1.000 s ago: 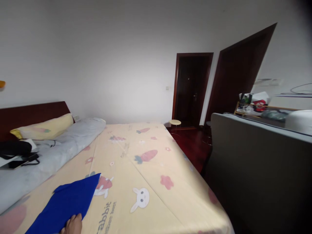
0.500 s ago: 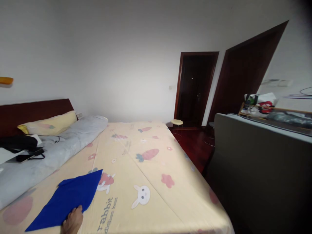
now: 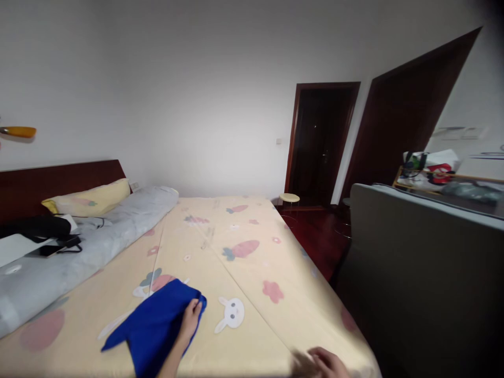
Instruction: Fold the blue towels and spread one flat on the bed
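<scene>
A piece of blue cloth [image 3: 157, 315] lies on the bed near the front, folded and pointed at its lower left. My left hand [image 3: 191, 313] is closed on the cloth's right edge, with fingers pinching it and the forearm crossing over its lower part. At the bottom edge of the view, to the right, my right hand [image 3: 328, 362] shows only in part above the bedsheet, apart from the cloth. Its fingers look bent but are smeared by motion, and a dark blur lies just left of them.
The patterned cream bedsheet [image 3: 244, 278] spreads ahead. Along the left lie a grey rolled quilt [image 3: 118, 236], a yellow pillow [image 3: 92, 198] and black items [image 3: 39, 228]. A dark panel [image 3: 417, 273] stands on the right. A round stool [image 3: 289, 198] is near the far doorway.
The blue cloth has shifted right and its shape has changed. My left hand has moved right and up to the cloth's right edge. My right hand has come into view at the bottom.
</scene>
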Tool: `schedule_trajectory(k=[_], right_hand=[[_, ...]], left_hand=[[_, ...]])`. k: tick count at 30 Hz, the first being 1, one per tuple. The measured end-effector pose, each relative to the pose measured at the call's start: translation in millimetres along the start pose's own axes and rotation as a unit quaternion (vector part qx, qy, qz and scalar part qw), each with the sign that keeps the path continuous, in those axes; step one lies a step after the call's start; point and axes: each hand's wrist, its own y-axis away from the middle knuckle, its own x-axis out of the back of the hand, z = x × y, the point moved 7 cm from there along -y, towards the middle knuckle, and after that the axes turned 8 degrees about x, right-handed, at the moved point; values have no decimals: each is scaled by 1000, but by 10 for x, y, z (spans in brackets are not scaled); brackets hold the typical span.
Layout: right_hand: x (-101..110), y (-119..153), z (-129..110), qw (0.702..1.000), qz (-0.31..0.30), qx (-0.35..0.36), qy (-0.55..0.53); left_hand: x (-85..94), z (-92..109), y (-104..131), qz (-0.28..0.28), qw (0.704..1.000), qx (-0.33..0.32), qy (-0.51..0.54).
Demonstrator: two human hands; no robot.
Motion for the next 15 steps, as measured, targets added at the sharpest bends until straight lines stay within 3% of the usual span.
schedule_trajectory(k=[4,7,11,15], right_hand=[[-1095,-278,-699,988,-61,-7,-141],[-1637,-367,-898,969,-55,-52,-236],[-1911,-395,-929,958,-3,-41,-284],[-1911,-356,-938,958,-5,11,-287]], left_hand=[[-741,336,427,-71,994,-10,88],[-1121,504,730,-105,985,-2,135],[-1322,574,940,-124,976,14,176],[-1276,536,998,-127,974,12,187]])
